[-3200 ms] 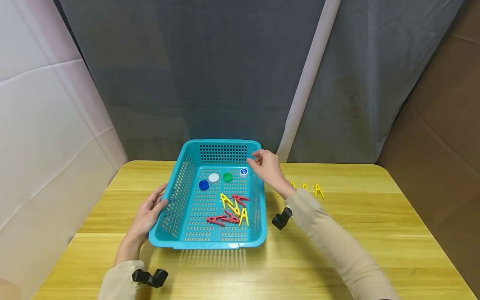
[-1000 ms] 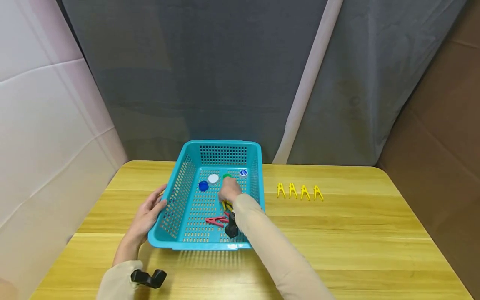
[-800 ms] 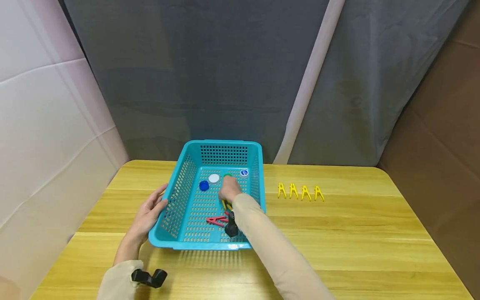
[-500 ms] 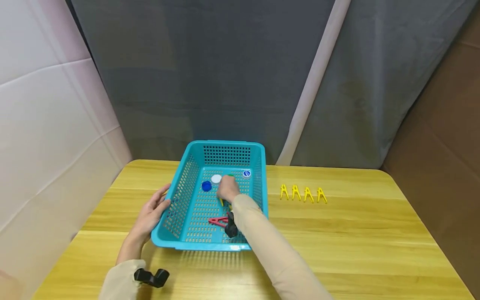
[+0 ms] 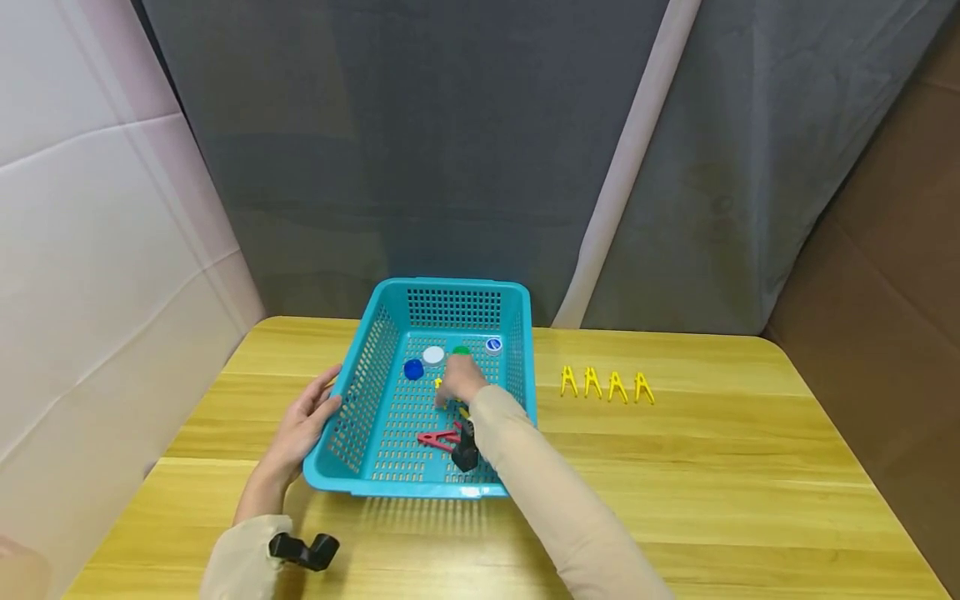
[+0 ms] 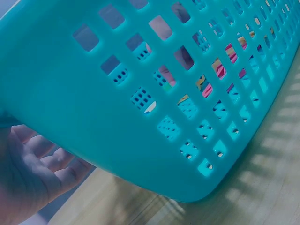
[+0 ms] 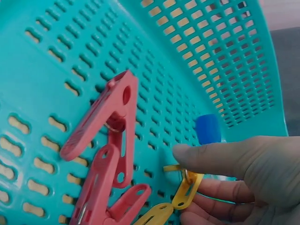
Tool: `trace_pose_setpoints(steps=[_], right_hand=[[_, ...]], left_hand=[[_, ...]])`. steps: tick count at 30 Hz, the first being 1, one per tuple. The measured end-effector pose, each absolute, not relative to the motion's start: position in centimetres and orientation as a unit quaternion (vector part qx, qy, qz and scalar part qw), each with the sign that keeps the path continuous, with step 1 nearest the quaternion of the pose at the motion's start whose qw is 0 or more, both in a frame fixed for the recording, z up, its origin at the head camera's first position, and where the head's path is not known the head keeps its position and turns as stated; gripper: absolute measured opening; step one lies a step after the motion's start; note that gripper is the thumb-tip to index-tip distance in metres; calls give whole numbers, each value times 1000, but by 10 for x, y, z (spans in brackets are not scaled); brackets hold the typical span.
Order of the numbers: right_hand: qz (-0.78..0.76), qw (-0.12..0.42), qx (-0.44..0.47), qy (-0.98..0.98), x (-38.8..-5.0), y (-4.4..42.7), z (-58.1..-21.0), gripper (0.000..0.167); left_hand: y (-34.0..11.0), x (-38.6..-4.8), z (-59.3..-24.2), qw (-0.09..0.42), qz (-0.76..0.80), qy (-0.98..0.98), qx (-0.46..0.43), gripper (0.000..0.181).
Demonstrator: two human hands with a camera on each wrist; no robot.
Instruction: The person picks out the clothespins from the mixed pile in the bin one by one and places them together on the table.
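My left hand [image 5: 294,429] grips the left rim of a blue plastic basket [image 5: 408,487]; in the left wrist view its fingers show beside the rim. Inside the basket, my right hand [image 5: 463,379] pinches a yellow clothespin [image 7: 187,191] between thumb and fingers, just above the perforated floor. Another yellow clothespin [image 7: 157,214] lies close by, partly out of frame. Red clothespins [image 7: 124,117] lie near it, and one red clothespin [image 5: 435,439] shows in the head view. The right forearm and wrist camera hide the rest of this pile.
Along the basket's far part lie a dark blue cap [image 5: 413,369], a white cap [image 5: 433,356], a green cap [image 5: 461,351] and a blue-and-white cap [image 5: 493,344]. Several yellow clothespins [image 5: 617,387] stand in a row on the wooden table [image 5: 712,467], right of the basket.
From above the basket's right rim, my right hand has moved down into the basket and taken hold of a yellow clothespin. The left hand stays on the rim.
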State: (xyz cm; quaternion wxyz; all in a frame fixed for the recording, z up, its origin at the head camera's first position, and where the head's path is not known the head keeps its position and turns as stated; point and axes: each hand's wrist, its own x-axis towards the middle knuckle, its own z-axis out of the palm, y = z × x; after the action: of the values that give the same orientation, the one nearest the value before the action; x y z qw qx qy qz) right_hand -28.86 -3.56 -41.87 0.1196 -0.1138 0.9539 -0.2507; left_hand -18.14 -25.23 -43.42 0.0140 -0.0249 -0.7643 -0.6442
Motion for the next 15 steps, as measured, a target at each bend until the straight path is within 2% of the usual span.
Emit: trace_pose_setpoints(steps=[6, 12, 15], right_hand=[[-226, 130, -120, 958, -288, -36, -419, 27], [-239, 109, -119, 958, -291, -37, -420, 28], [-251, 92, -117, 956, -293, -36, -418, 23]], left_hand=[[-253, -181, -435, 16, -644, -765, -25, 55], [-252, -182, -435, 20, -643, -765, -26, 55], [-251, -182, -435, 16, -644, -764, -26, 54]])
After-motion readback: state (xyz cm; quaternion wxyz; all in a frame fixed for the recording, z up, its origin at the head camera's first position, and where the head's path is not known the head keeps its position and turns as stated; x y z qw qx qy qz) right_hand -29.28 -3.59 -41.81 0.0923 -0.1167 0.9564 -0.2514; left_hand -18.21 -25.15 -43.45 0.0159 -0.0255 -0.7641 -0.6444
